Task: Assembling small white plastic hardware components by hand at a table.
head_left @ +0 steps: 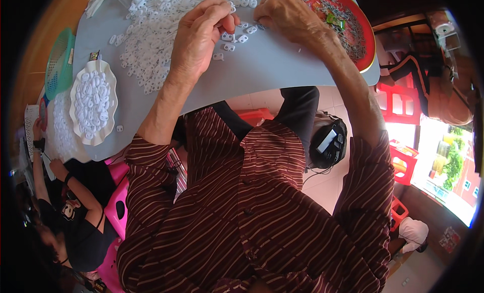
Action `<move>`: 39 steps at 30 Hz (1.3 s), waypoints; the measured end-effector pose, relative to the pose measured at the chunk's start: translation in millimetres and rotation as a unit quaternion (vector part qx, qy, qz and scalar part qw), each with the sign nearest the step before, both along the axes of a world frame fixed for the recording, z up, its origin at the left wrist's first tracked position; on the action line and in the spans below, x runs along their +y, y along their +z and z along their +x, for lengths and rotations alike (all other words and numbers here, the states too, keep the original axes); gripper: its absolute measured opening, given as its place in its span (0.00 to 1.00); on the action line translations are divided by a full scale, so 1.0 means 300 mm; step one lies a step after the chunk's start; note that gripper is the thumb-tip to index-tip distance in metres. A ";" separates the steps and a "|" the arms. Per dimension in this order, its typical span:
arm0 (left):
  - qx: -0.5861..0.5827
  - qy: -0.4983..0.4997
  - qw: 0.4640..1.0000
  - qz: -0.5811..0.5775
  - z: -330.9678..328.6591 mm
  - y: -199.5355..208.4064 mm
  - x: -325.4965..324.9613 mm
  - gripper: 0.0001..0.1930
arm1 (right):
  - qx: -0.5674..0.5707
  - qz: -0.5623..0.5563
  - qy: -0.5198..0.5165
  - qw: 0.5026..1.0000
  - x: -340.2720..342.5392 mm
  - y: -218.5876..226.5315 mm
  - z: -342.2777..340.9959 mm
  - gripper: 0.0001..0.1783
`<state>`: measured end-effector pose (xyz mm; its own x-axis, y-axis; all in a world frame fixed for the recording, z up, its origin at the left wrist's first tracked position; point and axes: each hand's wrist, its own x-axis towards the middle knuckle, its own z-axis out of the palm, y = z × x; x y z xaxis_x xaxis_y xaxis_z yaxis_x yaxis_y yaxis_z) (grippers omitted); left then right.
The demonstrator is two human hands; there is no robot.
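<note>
My left hand [199,38] is raised over the table with its fingers pinched on a small white plastic piece [232,8]. My right hand [287,16] reaches to the tabletop with its fingertips bunched together by a few small grey screws or nails [261,26]; what they pinch, if anything, is hidden. Between the hands lie several loose white two-holed pieces [229,47]. A big heap of similar white pieces [156,46] spreads to the left of my left hand. Beside my right forearm, a red round tray [372,38] holds many grey screws or nails and a green object [335,21].
On the left, a scalloped white dish [115,104] holds more white pieces, near a green basket [60,61]. Another person [83,217] sits at lower left on a pink chair [117,207]. Red stools [402,104] stand at right. The grey table's edge [242,91] curves before me.
</note>
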<state>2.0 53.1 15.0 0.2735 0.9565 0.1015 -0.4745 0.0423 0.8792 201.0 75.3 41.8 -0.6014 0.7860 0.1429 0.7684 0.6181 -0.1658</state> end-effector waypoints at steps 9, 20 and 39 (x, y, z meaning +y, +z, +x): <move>0.003 0.000 1.000 -0.001 -0.003 -0.005 -0.004 0.08 | 0.087 -0.067 -0.020 0.994 -0.026 0.089 -0.018 0.09; 0.025 -0.001 1.000 -0.015 -0.008 -0.001 0.008 0.08 | -0.116 0.105 0.024 0.987 0.010 -0.028 -0.028 0.10; 0.025 -0.014 1.000 -0.003 -0.017 0.001 0.000 0.08 | 0.063 -0.041 -0.031 0.997 -0.001 0.051 -0.043 0.11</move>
